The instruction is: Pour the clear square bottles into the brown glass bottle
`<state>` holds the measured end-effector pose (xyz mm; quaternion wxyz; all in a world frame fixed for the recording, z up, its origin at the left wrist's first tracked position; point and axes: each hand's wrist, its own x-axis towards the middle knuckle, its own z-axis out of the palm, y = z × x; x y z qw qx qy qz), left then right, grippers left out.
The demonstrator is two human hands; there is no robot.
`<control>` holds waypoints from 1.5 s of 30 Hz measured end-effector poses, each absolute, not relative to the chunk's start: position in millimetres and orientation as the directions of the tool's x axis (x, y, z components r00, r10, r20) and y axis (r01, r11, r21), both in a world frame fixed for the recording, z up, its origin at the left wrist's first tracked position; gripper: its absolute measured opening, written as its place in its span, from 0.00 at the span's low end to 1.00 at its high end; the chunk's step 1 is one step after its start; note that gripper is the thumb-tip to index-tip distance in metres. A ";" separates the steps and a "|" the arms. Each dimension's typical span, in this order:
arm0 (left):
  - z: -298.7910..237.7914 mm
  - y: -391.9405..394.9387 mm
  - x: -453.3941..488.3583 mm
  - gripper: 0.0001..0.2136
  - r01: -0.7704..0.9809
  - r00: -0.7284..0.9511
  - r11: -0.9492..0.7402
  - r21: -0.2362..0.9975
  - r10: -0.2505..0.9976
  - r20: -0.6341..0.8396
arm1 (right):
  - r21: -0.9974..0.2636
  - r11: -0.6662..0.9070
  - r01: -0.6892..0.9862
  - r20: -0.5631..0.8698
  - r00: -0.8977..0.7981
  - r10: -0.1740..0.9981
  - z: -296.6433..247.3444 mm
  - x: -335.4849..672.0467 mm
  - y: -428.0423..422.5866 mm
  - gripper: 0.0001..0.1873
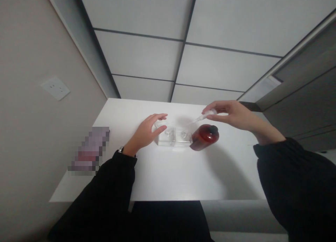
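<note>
Where the dropper (pixel 203 116) points: its long axis runs from far right to near left, with the bulb end high at the far right and the thin tip slanting down and left toward the clear box (pixel 173 137).
Dropper's look: a white squeeze bulb and a slim, pale, see-through stem that is faint against the white surface.
Dropper's place: in the air over the middle of the bench (pixel 170 179), just above the red bottle (pixel 201 139).
Right hand (pixel 233 116): pinches the bulb between thumb and fingertips, with the wrist trailing off to the right.
Red bottle: amber-red with a dark cap toward the far right, touching the box's right end. I cannot tell whether it stands or lies.
Clear box: transparent and low, with two round shapes inside.
Left hand (pixel 147 131): released, with the fingers loosely curved, resting against the box's left end.
Sleeves: black on both arms.
Bench's left side: a pixelated patch (pixel 89 151).
Wall at left: a white socket (pixel 55 88).
</note>
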<state>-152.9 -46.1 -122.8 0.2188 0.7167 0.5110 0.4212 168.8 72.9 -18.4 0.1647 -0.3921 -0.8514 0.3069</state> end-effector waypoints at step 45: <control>-49.8 -23.6 -8.5 0.05 0.681 0.443 -0.535 0.499 0.845 0.301 | -0.926 0.375 0.033 0.326 -0.431 0.842 -166.1 183.9 -14.4 0.39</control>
